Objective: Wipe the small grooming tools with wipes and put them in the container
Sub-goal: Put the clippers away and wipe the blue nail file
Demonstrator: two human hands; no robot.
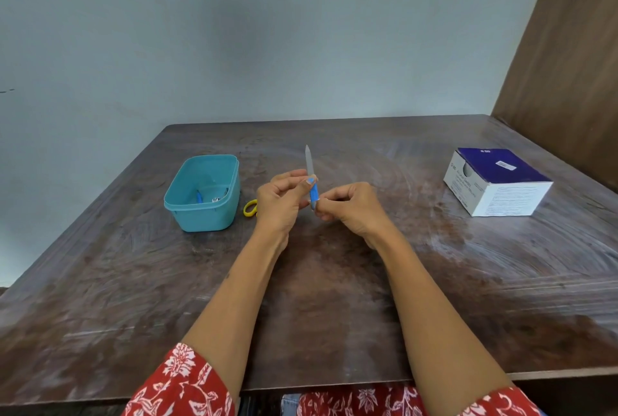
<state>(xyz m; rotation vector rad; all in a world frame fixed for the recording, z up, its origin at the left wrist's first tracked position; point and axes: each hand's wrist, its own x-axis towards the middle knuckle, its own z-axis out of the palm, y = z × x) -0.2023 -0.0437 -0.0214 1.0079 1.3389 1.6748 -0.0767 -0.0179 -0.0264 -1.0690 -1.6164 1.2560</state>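
The red floral sleeves (pixel 180 382) sit closest to the lens at the near edge of the table (pixel 133 282), the largest item and the surface carrying everything else. Taking the teal container (pixel 187 211) as the reference: the white and blue wipe box (pixel 501 196) stands well apart to its right, near the table's right edge; both hands are raised between the two, much nearer the container. The left hand (pixel 279 201) is the closer one to the container, just right of it, with its thumb and fingertips pinching the upper part of the blue handle of the nail file (pixel 313 193). The right hand (pixel 351 208) lies farther right, fingers curled and pinching the handle's lower end. The file's long axis runs nearly upright, tilted slightly, with the grey blade pointing up and away from both grips, bare and unsupported. Whether a wipe is held in either hand cannot be determined. Judgement: the file appears to be in hand for wiping, and placement would require a leftward transfer, best suited to the left hand. Inside the container lie a small blue-handled tool (pixel 199 196) and another item too small to identify. A yellow loop handle (pixel 250 208) rests on the table just right of the container, partly hidden behind the left hand.
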